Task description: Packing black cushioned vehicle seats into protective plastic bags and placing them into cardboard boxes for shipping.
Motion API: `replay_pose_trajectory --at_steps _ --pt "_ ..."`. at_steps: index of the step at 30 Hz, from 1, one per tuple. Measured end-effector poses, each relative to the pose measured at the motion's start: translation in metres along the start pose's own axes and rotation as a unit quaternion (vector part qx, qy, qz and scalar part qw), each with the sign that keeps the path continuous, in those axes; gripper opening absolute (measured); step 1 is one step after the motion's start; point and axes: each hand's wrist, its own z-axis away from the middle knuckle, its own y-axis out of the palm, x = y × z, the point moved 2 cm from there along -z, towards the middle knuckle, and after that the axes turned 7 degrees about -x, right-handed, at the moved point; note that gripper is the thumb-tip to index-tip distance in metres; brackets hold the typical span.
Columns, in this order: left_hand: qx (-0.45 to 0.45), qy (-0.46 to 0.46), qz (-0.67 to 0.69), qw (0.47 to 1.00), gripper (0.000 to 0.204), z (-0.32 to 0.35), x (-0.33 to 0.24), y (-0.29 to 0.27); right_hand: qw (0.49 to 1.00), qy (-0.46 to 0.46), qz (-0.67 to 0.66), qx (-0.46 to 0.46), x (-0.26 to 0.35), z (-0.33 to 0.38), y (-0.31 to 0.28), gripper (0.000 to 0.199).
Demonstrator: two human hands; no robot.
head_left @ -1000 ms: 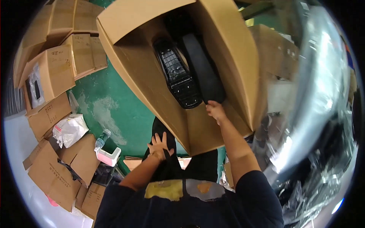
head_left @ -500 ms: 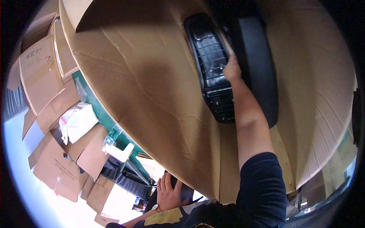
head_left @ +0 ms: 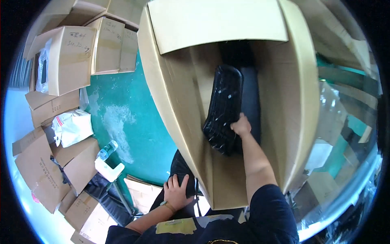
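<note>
Brown corrugated cardboard walls hem in the right hand (head_left: 241, 125), whose arm stretches straight down into the tall open cardboard box (head_left: 178, 97) with fingers closed on the near edge of the glossy black plastic moulded tray (head_left: 223, 107), which leans upright against a dark panel deep inside. The left hand (head_left: 177, 192) rests flat, fingers spread and holding nothing, on the person's dark-trousered knee just beside the box's outer corner. Bare green floor (head_left: 122, 118) lies open to the left, edged by stacked cardboard cartons (head_left: 69, 57).

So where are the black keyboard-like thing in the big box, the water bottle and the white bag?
black keyboard-like thing (head_left: 222, 106): head view, middle of its top.
water bottle (head_left: 107, 150): head view, its clear body.
white bag (head_left: 73, 127): head view, its middle.
</note>
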Motion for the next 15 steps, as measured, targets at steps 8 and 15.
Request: replay_pose_trajectory --at_steps 8,15 --pt "0.078 -0.074 0.009 0.994 0.100 0.010 0.020 0.036 0.938 -0.080 -0.318 -0.113 -0.042 0.164 -0.139 0.060" --pt "0.201 -0.078 0.288 0.933 0.063 -0.055 0.069 0.075 0.799 -0.133 -0.560 -0.175 0.005 0.315 -0.291 0.058"
